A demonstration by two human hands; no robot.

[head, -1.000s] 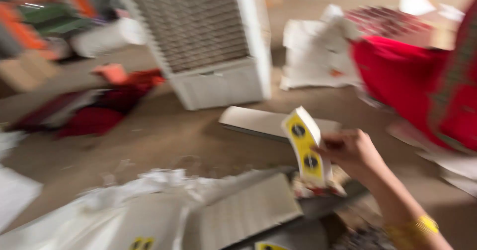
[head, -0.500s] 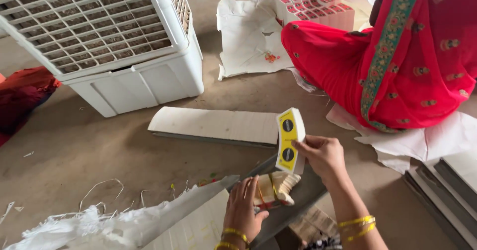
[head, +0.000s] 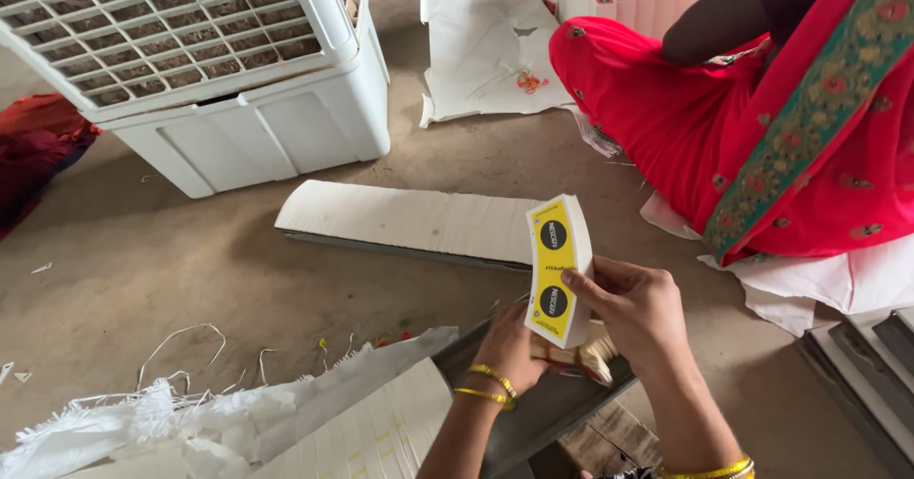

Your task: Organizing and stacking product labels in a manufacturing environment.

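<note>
My right hand grips a stack of curved yellow paper blanks with black round marks, held upright over the floor. Just below it my left hand, with gold bangles on the wrist, rests on a small pale bundle that lies on a grey metal tray. The fingers of that hand are closed around the bundle's near end.
A long row of white paper blanks lies on the concrete floor ahead. A white air cooler stands at the back left. A person in red cloth sits at the right. A torn white sack lies at the lower left.
The view has swung down and closer to the hands. My left hand has come in under the yellow stack, onto the bundle. The right hand still holds the stack upright.
</note>
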